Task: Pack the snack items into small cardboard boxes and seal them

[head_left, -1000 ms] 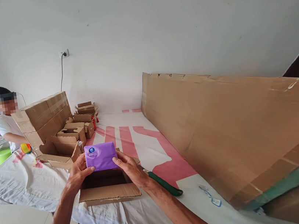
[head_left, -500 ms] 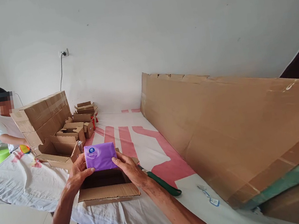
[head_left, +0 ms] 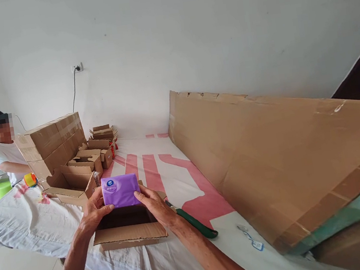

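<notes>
A purple tissue pack (head_left: 121, 191) with a blue round logo is held between my two hands, above an open cardboard box (head_left: 130, 234). My left hand (head_left: 96, 211) grips the pack's left end, thumb along its lower front edge. On the other end, my right hand (head_left: 152, 203) closes with its thumb pressed on the front face. The box stands at the table's near edge with its front flap folded outward; its inside is dark and partly hidden by the pack and hands. Beside my right forearm lies a tool with a dark green handle (head_left: 199, 224), its far end partly covered.
Several open cardboard boxes (head_left: 72, 179) line the left, beside stacked closed cartons (head_left: 47, 142). A large cardboard sheet (head_left: 269, 153) walls off the right. A small tag (head_left: 257, 245) lies on the tablecloth (head_left: 228, 240). At far left, a person (head_left: 5, 155) sits near a yellow-orange object (head_left: 30, 179).
My hands and the tissue pack keep nearly the same place over the box. The view has shifted slightly. At far left, the person's head and arm have moved a little.
</notes>
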`<state>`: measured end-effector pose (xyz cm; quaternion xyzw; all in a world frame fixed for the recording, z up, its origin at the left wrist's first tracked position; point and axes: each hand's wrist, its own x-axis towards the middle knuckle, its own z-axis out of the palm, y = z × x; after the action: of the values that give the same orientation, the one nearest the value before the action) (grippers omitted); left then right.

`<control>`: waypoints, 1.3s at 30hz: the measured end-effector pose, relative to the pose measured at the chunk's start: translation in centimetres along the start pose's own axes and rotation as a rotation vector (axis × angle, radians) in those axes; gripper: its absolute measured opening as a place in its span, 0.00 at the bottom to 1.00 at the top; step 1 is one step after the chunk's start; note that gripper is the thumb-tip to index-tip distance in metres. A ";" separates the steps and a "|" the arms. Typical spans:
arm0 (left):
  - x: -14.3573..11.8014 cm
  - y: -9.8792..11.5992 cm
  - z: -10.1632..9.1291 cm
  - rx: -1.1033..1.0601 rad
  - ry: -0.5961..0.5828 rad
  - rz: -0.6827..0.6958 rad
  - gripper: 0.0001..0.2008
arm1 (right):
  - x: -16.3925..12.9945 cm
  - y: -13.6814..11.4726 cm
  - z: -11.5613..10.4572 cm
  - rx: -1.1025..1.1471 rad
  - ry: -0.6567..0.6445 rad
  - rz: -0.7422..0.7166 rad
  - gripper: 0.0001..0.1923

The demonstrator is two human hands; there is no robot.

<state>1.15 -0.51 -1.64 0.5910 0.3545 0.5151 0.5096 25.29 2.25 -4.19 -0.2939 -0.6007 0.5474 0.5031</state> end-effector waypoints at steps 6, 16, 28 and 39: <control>0.3 -0.1 -0.2 -0.035 0.021 -0.012 0.36 | 0.3 -0.2 0.2 0.050 -0.006 0.005 0.27; 0.6 0.4 0.2 -0.076 0.034 -0.024 0.38 | 0.9 -0.3 0.2 0.121 -0.028 0.016 0.26; 0.4 1.0 0.6 -0.067 0.062 -0.037 0.32 | 0.8 -0.3 0.2 0.116 -0.029 0.017 0.24; 0.5 0.8 0.5 -0.027 0.066 -0.070 0.36 | 1.2 0.8 -0.1 0.143 -0.047 0.078 0.24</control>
<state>1.66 -0.37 -0.70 0.5541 0.3845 0.5209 0.5233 24.83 3.50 -4.59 -0.2677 -0.5596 0.6149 0.4869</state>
